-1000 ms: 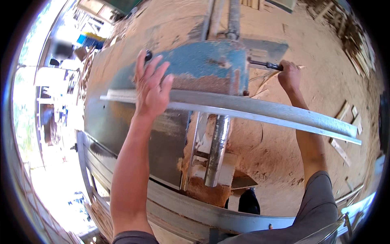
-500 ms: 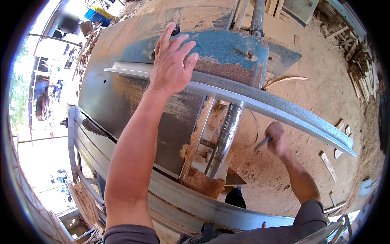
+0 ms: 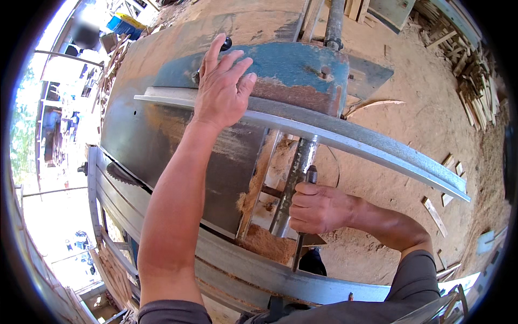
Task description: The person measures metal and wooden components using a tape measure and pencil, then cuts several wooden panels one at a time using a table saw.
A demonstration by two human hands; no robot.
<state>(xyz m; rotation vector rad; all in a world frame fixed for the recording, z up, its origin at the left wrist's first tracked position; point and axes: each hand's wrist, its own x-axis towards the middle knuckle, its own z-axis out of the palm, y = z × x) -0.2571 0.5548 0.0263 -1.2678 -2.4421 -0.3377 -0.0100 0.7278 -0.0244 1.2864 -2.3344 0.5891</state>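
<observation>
My left hand [image 3: 222,83] lies flat, fingers spread, on a long grey metal bar [image 3: 356,143] that crosses a worn blue machine housing [image 3: 294,67]. My right hand [image 3: 318,208] is closed around a dark-handled tool [image 3: 305,216], a screwdriver by its look, held upright with its shaft pointing down. That hand sits against a steel pipe [image 3: 294,181] running under the bar, beside a heap of sawdust [image 3: 259,243]. A circular saw blade [image 3: 121,175] pokes up through the steel table [image 3: 145,135] left of my forearm.
Curved steel rails [image 3: 259,272] run along the near edge of the machine. Sawdust covers the ground [image 3: 410,92] to the right, with wood scraps [image 3: 472,70] piled at the far right. A blue container [image 3: 124,24] and bright open yard lie at the upper left.
My right hand came down from the far side of the blue housing, with the tool, to the pipe below the bar. My left hand stayed flat on the bar.
</observation>
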